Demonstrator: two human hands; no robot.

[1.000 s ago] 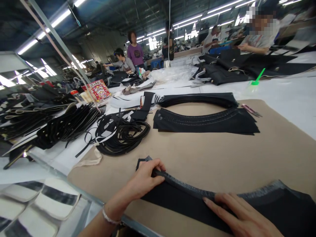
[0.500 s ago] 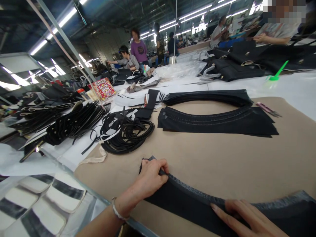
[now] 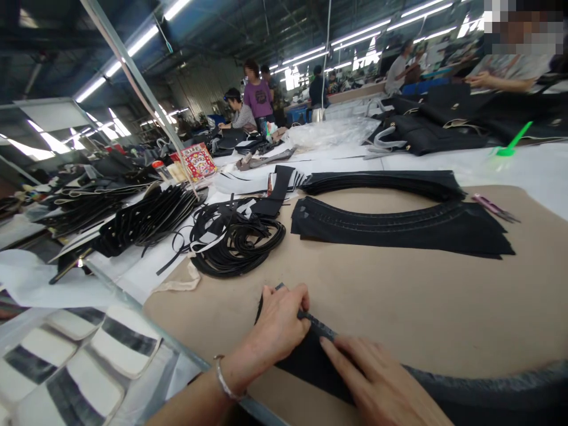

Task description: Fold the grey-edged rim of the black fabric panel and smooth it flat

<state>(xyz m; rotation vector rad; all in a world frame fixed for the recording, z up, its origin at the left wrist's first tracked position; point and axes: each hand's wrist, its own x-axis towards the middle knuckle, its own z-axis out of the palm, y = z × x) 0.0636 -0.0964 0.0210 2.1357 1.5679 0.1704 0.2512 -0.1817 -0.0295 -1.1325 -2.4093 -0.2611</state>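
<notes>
A long curved black fabric piece (image 3: 313,360) with a grey strip along its upper edge lies on the tan work surface (image 3: 355,284). My left hand (image 3: 281,322), with a bracelet at the wrist, pinches that edge near the piece's far left end, fingers bent. Just to the right, my right hand (image 3: 373,373) rests on the same piece, its fingers together and pressed at the strip. Behind them sit a stack of curved black pieces (image 3: 399,228) and another curved stack (image 3: 381,182).
Coiled black strips (image 3: 237,245) lie at the left. Pink-handled snips (image 3: 492,207) are at the right, near a green object (image 3: 506,151). A metal rail (image 3: 177,349) runs along the near left edge. Several people are beyond the table.
My right hand has slid left along the strip, close to my left hand. My left hand keeps its hold at the end. The whole view has shifted slightly.
</notes>
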